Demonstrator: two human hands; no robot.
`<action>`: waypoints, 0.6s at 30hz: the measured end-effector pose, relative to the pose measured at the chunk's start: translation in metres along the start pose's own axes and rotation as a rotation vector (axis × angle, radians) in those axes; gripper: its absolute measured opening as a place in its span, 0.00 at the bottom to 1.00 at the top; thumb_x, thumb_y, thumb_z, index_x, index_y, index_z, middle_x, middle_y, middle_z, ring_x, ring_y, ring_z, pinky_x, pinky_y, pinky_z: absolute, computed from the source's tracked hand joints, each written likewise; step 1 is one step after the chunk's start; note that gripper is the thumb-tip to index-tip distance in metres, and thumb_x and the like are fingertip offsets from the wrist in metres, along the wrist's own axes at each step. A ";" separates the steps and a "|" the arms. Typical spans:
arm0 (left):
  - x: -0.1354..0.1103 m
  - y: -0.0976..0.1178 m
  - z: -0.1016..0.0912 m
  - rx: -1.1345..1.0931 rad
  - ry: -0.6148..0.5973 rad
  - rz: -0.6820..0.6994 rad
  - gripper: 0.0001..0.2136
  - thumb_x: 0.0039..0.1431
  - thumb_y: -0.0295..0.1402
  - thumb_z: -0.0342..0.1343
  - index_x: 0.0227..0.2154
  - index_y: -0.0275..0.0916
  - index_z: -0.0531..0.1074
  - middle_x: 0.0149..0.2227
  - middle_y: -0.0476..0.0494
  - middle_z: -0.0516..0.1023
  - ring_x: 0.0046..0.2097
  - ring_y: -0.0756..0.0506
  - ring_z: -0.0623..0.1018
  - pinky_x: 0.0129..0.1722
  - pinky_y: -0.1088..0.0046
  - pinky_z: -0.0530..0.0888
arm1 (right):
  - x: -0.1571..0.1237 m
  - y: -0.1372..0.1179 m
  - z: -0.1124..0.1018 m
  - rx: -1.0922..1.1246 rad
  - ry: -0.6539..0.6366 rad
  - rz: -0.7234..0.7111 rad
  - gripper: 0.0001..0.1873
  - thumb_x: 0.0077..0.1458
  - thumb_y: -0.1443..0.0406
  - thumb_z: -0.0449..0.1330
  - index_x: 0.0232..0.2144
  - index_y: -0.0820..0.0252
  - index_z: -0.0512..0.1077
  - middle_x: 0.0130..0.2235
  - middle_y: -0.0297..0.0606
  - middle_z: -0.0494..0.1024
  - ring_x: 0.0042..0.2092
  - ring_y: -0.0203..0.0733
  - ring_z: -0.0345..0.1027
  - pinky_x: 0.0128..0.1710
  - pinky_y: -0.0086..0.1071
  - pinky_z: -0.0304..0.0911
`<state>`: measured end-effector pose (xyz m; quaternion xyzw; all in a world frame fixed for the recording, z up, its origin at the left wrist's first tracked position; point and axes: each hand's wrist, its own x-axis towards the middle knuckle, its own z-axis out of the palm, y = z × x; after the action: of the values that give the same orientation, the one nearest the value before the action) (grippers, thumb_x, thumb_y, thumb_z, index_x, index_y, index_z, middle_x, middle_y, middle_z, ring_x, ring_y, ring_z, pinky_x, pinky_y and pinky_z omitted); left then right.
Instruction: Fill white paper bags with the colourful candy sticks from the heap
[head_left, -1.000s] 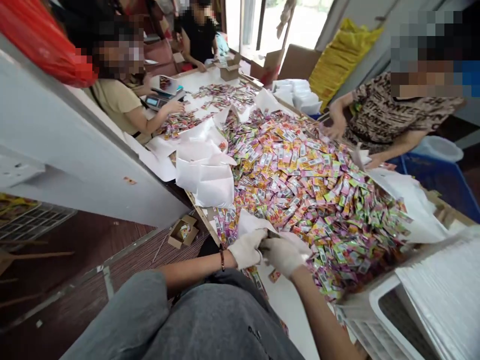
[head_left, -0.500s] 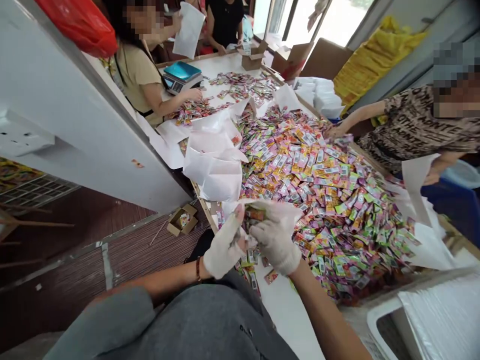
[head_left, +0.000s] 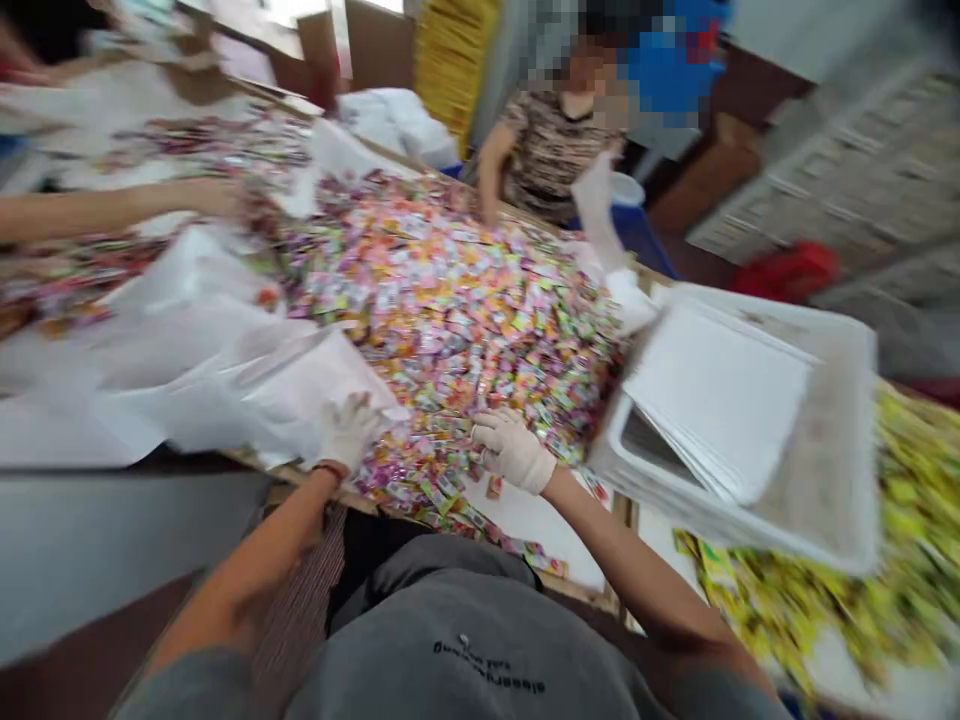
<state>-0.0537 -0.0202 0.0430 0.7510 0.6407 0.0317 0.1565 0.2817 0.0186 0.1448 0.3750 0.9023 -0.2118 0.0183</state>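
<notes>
The picture is smeared by motion. My left hand [head_left: 346, 430], in a white glove, rests on a white paper bag [head_left: 292, 385] at the table's near edge; its fingers look spread over the bag. My right hand [head_left: 511, 447], also gloved, lies with curled fingers at the front edge of a big heap of small colourful sachets [head_left: 450, 300]. Whether those fingers hold any sachets is hidden.
A white plastic crate [head_left: 795, 500] with a stack of white bags stands at the right, with yellow-green sachets beyond it. More white bags lie at the left. One person sits across the table; another person's arm [head_left: 97, 210] reaches in from the left.
The camera has swung right. My hands, held together on a bag of sachets before, have parted: the left went to the white bag, the right down to the heap.
</notes>
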 end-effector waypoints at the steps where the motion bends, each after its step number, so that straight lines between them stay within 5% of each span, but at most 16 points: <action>1: 0.007 -0.017 0.001 0.009 -0.010 0.016 0.20 0.63 0.25 0.47 0.54 0.37 0.77 0.68 0.28 0.71 0.73 0.23 0.59 0.64 0.18 0.49 | -0.022 0.020 -0.002 0.012 0.020 0.069 0.17 0.58 0.70 0.61 0.48 0.59 0.81 0.56 0.50 0.80 0.58 0.55 0.72 0.62 0.50 0.63; 5: 0.036 -0.078 0.009 0.001 0.032 0.125 0.25 0.60 0.38 0.50 0.59 0.40 0.76 0.69 0.29 0.68 0.76 0.20 0.51 0.68 0.22 0.42 | -0.116 0.091 -0.033 -0.041 0.236 0.419 0.17 0.61 0.72 0.55 0.47 0.63 0.81 0.50 0.50 0.81 0.52 0.48 0.74 0.56 0.37 0.68; 9: 0.057 -0.097 -0.004 -0.108 0.036 0.076 0.31 0.55 0.56 0.54 0.55 0.43 0.78 0.66 0.26 0.71 0.76 0.18 0.51 0.69 0.24 0.39 | -0.182 0.131 -0.070 -0.208 0.259 0.918 0.16 0.65 0.70 0.54 0.46 0.63 0.82 0.47 0.50 0.82 0.49 0.49 0.75 0.52 0.37 0.67; 14: 0.079 -0.086 -0.038 -0.012 -0.036 -0.042 0.31 0.54 0.56 0.52 0.53 0.40 0.79 0.64 0.24 0.73 0.73 0.16 0.56 0.66 0.23 0.49 | -0.185 0.158 -0.075 -0.275 -0.065 1.136 0.19 0.69 0.68 0.54 0.56 0.64 0.78 0.53 0.53 0.81 0.53 0.51 0.76 0.49 0.36 0.64; 18: 0.078 -0.060 -0.050 0.116 -0.077 -0.075 0.21 0.52 0.42 0.57 0.46 0.42 0.81 0.60 0.26 0.76 0.71 0.17 0.61 0.64 0.22 0.54 | -0.180 0.180 -0.071 -0.356 -0.064 1.187 0.22 0.72 0.72 0.47 0.57 0.66 0.76 0.54 0.57 0.79 0.53 0.51 0.75 0.49 0.37 0.62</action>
<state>-0.1093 0.0728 0.0625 0.7350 0.6625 -0.0404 0.1384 0.5427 0.0394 0.1778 0.7975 0.5604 -0.0227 0.2223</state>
